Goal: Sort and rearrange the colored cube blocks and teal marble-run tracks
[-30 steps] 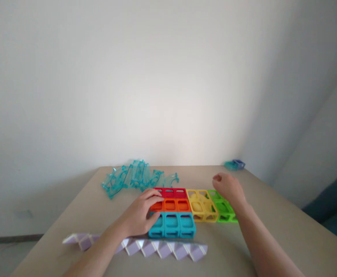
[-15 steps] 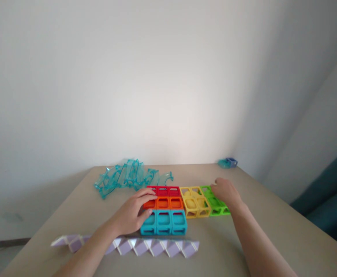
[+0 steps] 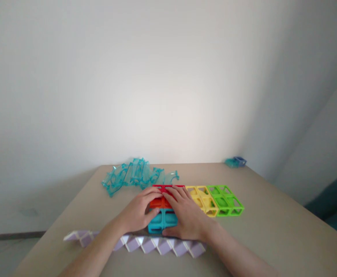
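Observation:
A group of hollow plastic cube blocks lies on the table in rows of red (image 3: 160, 188), orange (image 3: 156, 202) and blue (image 3: 163, 220). My left hand (image 3: 138, 209) holds the left side, fingertips on the red and orange cubes and thumb by the blue ones. Across the right side spans my right hand (image 3: 190, 215), fingers at the far red row and thumb at the near blue edge, hiding the right-hand cubes. Yellow (image 3: 206, 201) and green (image 3: 225, 200) cubes adjoin on the right, untouched.
A jagged lilac-and-white folding strip (image 3: 147, 244) lies in front, partly under my forearms. A heap of clear teal plastic pieces (image 3: 135, 175) sits at the back left. At the far right corner are a small dark-blue block (image 3: 240, 161) and teal pieces (image 3: 231, 163).
My right hand has left the green cubes and moved left onto the red, orange and blue group. My left hand keeps its place there. The whole view has shifted slightly.

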### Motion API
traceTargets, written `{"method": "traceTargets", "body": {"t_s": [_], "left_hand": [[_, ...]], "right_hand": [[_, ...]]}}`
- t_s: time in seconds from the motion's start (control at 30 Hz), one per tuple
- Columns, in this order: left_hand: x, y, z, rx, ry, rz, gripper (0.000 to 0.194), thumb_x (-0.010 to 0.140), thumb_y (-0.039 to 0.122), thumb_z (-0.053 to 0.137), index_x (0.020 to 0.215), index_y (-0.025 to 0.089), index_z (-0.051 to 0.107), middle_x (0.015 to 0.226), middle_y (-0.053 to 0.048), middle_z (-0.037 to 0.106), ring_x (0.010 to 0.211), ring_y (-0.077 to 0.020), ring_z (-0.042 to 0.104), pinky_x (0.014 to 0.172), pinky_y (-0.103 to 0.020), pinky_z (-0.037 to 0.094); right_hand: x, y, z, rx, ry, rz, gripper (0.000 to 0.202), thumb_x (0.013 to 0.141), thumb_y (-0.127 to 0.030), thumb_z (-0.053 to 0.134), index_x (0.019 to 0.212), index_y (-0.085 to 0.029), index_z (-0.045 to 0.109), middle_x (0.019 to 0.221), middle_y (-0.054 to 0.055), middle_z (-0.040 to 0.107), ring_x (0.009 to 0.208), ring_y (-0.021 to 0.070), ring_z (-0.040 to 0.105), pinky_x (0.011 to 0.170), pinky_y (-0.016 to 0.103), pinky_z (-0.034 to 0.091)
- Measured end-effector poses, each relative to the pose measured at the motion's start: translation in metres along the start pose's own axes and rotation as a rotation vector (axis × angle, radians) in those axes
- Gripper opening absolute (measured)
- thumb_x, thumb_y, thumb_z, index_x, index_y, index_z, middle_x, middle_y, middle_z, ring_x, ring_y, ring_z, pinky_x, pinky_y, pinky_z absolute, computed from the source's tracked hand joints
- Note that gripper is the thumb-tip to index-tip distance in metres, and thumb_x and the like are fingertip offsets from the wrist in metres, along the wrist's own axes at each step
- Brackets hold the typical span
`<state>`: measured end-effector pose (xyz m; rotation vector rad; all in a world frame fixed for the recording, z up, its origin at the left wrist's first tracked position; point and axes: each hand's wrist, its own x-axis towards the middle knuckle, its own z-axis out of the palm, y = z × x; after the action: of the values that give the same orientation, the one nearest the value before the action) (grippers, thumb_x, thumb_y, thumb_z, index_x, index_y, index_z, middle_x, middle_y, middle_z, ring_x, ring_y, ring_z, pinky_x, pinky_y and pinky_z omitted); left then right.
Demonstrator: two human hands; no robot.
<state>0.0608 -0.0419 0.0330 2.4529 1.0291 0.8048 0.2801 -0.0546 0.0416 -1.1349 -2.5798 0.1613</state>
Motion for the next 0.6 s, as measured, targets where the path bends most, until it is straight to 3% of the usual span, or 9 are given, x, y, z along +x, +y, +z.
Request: {"method": "traceTargets", "body": {"t_s": [0.2, 0.3, 0.37, 0.47, 0.53, 0.6], "left_hand": [[0.001, 0.008, -0.002, 0.061, 0.034, 0.010, 0.029, 0.085, 0.023, 0.055, 0.113, 0.019, 0.061, 0.125, -0.010, 0.056, 0.119, -0.0234, 0.051, 0.105, -0.038, 0.040], [-0.002, 0.015, -0.009, 0.137, 0.082, -0.030, 0.017, 0.085, 0.034, 0.059, 0.088, 0.018, 0.063, 0.098, -0.007, 0.061, 0.094, -0.0207, 0.058, 0.085, -0.033, 0.047], [-0.007, 0.017, -0.015, 0.135, -0.011, -0.028, 0.028, 0.079, 0.044, 0.066, 0.071, 0.018, 0.061, 0.076, -0.002, 0.059, 0.073, -0.0162, 0.056, 0.068, -0.026, 0.044], [-0.015, 0.015, -0.022, 0.082, -0.278, -0.027, 0.038, 0.064, 0.051, 0.077, 0.057, 0.017, 0.060, 0.057, 0.003, 0.056, 0.054, -0.0101, 0.049, 0.052, -0.022, 0.034], [-0.019, 0.013, -0.026, 0.083, -0.388, -0.093, 0.038, 0.057, 0.053, 0.080, 0.056, 0.018, 0.065, 0.052, 0.005, 0.054, 0.047, -0.0080, 0.045, 0.048, -0.021, 0.029], [-0.021, 0.013, -0.029, 0.111, -0.425, -0.173, 0.033, 0.053, 0.049, 0.082, 0.062, 0.020, 0.071, 0.050, 0.007, 0.053, 0.045, -0.0075, 0.042, 0.046, -0.020, 0.026]], "right_hand": [[-0.003, -0.002, -0.008, 0.013, 0.009, -0.037, 0.087, 0.068, -0.059, 0.070, 0.140, -0.021, 0.041, 0.140, 0.014, 0.043, 0.131, 0.0325, 0.033, 0.113, 0.053, 0.010], [-0.003, -0.001, -0.007, 0.016, 0.014, -0.032, 0.084, 0.066, -0.059, 0.071, 0.136, -0.022, 0.046, 0.137, 0.014, 0.045, 0.128, 0.0330, 0.035, 0.112, 0.052, 0.013], [-0.003, 0.000, -0.007, 0.026, 0.026, -0.049, 0.083, 0.066, -0.060, 0.071, 0.135, -0.021, 0.047, 0.137, 0.014, 0.045, 0.126, 0.0332, 0.037, 0.110, 0.052, 0.016], [-0.003, -0.001, -0.011, 0.056, 0.056, -0.089, 0.067, 0.072, -0.057, 0.068, 0.126, -0.019, 0.055, 0.126, 0.013, 0.052, 0.115, 0.0297, 0.044, 0.105, 0.048, 0.024], [-0.004, -0.007, -0.014, 0.053, 0.069, -0.129, 0.048, 0.075, -0.054, 0.066, 0.109, -0.019, 0.062, 0.111, 0.010, 0.056, 0.104, 0.0264, 0.048, 0.097, 0.045, 0.031], [-0.006, -0.017, -0.015, 0.018, 0.052, -0.195, 0.037, 0.076, -0.053, 0.064, 0.091, -0.020, 0.064, 0.098, 0.007, 0.057, 0.095, 0.0241, 0.048, 0.089, 0.042, 0.033]]}}
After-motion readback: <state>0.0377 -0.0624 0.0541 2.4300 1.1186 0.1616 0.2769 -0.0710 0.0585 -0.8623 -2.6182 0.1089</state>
